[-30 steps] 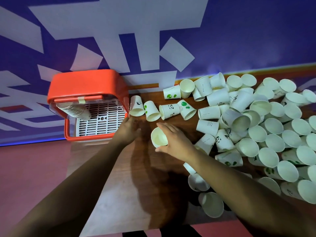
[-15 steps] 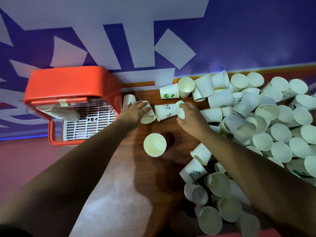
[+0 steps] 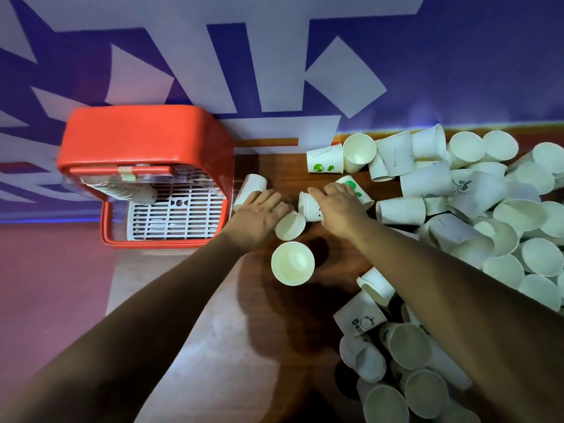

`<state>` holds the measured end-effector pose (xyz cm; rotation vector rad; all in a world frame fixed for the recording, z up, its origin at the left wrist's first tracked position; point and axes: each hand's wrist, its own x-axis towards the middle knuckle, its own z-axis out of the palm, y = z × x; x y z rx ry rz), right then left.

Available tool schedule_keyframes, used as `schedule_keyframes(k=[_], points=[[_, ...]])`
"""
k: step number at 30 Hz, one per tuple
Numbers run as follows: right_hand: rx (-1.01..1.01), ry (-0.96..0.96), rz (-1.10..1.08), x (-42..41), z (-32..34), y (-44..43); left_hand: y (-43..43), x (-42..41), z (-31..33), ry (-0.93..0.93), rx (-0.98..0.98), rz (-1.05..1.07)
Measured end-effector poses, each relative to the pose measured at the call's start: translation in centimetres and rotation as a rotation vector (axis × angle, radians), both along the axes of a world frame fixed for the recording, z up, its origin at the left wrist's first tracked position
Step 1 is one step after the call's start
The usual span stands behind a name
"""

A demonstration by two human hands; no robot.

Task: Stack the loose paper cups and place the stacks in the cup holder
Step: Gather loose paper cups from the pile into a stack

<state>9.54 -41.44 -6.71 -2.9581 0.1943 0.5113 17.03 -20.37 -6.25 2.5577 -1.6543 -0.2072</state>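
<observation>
My left hand (image 3: pixel 258 213) is closed over a white paper cup (image 3: pixel 291 225) lying on its side, its mouth facing me. My right hand (image 3: pixel 338 206) grips another lying cup (image 3: pixel 308 206) beside it, the two cups almost touching. One cup (image 3: pixel 292 263) stands upright on the wooden table, just below both hands. A further cup (image 3: pixel 249 187) lies left of my left hand, by the holder. The red cup holder (image 3: pixel 146 138) stands at the left with a stack of cups (image 3: pixel 122 190) lying inside it over a white grille.
A large heap of loose paper cups (image 3: pixel 494 221) covers the right side of the table (image 3: pixel 213 331) and runs down to the lower right. A purple and white patterned wall rises behind. The table's left edge drops to a reddish floor (image 3: pixel 45 285).
My right hand has let go of the cup now standing upright and reached forward to a lying cup. My left hand moved right onto another lying cup and drew it nearer.
</observation>
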Motion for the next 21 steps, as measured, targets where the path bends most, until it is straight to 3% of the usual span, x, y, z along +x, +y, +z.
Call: schedule_keyframes(k=[3,8,12,16,21], points=[[0.013,-0.024,0.013,0.1,-0.3,0.3,0.9,0.2,0.6,0.190,-0.145,0.073],[0.154,-0.141,-0.068,-0.3,0.6,0.5,2.4,0.0,2.0,0.592,-0.401,0.416],[0.133,-0.068,0.002,-2.0,0.7,0.9,3.3,-1.4,4.9,0.925,-0.636,0.612],[0.133,-0.051,-0.005,-2.7,-0.1,1.7,3.7,-3.4,9.0,1.143,-0.800,0.590],[0.409,-0.059,-0.242,-2.8,0.6,2.0,5.1,-5.7,10.5,1.214,-0.677,0.450]])
